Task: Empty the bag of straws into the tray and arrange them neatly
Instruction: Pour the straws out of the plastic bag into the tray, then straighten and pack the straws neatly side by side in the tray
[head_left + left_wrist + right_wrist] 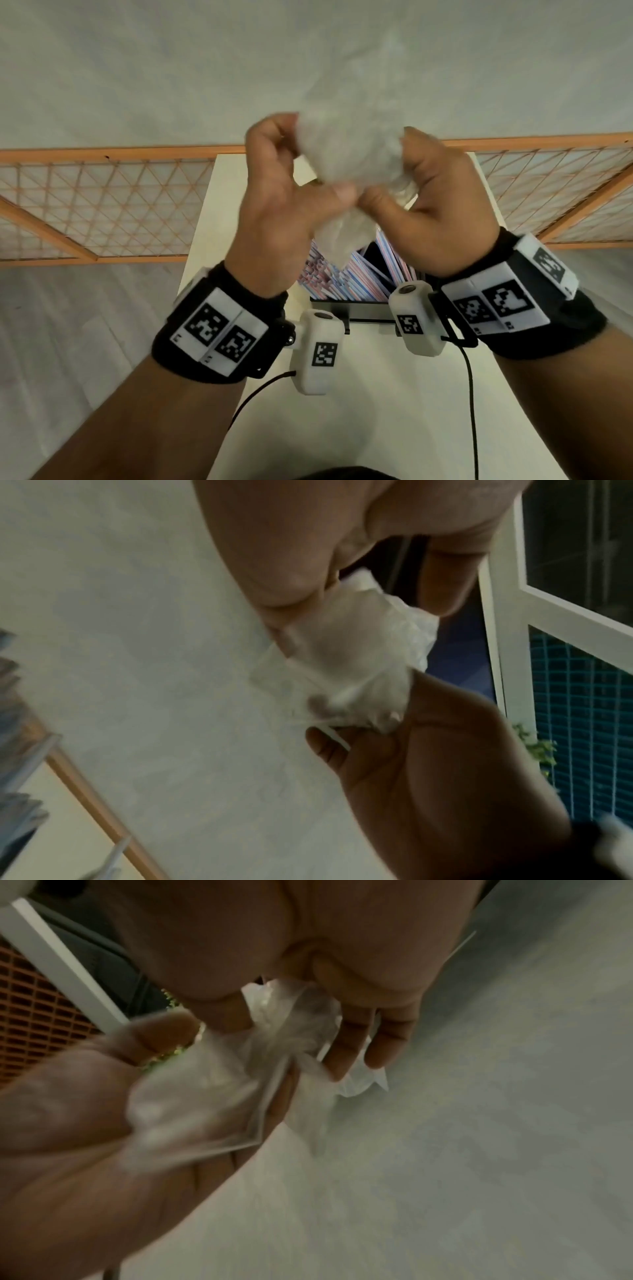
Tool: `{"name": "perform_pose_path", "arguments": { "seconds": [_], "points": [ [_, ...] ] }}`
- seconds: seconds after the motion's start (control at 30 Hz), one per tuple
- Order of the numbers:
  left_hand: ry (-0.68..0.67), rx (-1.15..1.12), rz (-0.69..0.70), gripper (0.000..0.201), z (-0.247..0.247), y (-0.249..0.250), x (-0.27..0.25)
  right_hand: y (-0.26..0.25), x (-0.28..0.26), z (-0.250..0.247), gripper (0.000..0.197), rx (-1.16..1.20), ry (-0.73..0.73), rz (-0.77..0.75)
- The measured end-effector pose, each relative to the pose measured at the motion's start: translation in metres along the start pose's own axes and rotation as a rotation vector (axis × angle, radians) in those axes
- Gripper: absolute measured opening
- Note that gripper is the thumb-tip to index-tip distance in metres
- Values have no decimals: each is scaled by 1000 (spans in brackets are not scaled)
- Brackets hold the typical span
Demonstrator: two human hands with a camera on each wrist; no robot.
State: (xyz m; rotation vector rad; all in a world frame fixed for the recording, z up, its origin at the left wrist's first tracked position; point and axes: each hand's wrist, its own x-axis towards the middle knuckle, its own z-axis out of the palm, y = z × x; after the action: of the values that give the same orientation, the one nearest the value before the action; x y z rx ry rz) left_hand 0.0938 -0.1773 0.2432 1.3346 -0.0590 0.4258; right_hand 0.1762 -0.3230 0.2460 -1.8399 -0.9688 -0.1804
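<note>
Crumpled clear bag (pixel 346 154) between hands

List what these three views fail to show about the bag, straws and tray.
- Bag: blurred in every view; whether any straw remains inside is unclear.
- Straws: head view, left hand and right hand cover most of them.
- Tray: only its near edge shows.

Straws (pixel 356 274) in tray (pixel 356 305), bag (pixel 346 161) above
</note>
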Motion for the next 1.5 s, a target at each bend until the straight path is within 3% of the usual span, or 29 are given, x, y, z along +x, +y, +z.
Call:
{"name": "perform_pose_path", "arguments": {
  "seconds": [0.07, 0.13, 0.23, 0.33, 0.37, 0.47, 0.5, 0.57, 0.63, 0.7, 0.73, 0.8, 0.9, 0.97, 1.03, 1.13, 1.27, 1.33, 1.4, 1.5],
  "points": [
    [-134, 190, 94, 104, 1, -7, -5, -1, 2, 2, 22, 114, 87, 94],
    [-209, 405, 159, 113, 3, -19, -4, -3, 5, 5, 26, 143, 109, 126],
    [-116, 452, 142, 88, 5, -28, 1, -2, 6, 10, 35, 186, 16, 133],
    [58, 546, 159, 38, -3, -29, 4, 1, 3, 16, 33, 242, -42, 137],
    [111, 593, 161, 29, -6, -28, 5, 2, 2, 16, 38, 206, -20, 150],
    [155, 603, 122, 29, -11, -23, 5, 2, -4, 12, 77, 150, 5, 114],
    [132, 595, 115, 30, -11, -23, 6, 3, -6, 12, 76, 170, -31, 99],
    [105, 599, 149, 42, -7, -23, 3, 2, -7, 16, 54, 163, -47, 121],
    [66, 606, 246, 76, -4, -25, 1, 1, -6, 19, 40, 86, 41, 178],
    [-12, 706, 328, 100, -5, -25, -1, -1, -4, 22, 31, 166, 66, 246],
    [-56, 793, 368, 100, -5, -22, -2, -4, -3, 22, 27, 292, 35, 283],
    [-80, 898, 432, 75, -11, -17, -3, -7, -2, 22, 25, 448, -57, 303],
    [130, 857, 483, 42, -30, -19, -3, -11, -1, 19, 24, 461, -145, 294],
    [384, 729, 407, 25, -49, -24, 0, -5, -1, 12, 31, 437, -67, 349],
    [627, 669, 217, 23, -73, -33, 2, 9, -3, 2, 26, 388, 82, 414],
    [787, 721, -78, 21, -104, -57, -5, 45, -15, -13, 23, 181, 169, 559],
    [775, 798, -439, 29, -113, -101, -22, 90, -39, -19, 30, -63, 66, 808],
    [710, 801, -628, 49, -114, -124, -30, 104, -50, -17, 26, -208, -53, 909],
    [597, 836, -798, 54, -116, -145, -38, 111, -60, -12, 26, -333, -142, 972],
    [517, 943, -842, 42, -115, -166, -48, 119, -68, -3, 37, -454, -233, 1013]
  ]
}}
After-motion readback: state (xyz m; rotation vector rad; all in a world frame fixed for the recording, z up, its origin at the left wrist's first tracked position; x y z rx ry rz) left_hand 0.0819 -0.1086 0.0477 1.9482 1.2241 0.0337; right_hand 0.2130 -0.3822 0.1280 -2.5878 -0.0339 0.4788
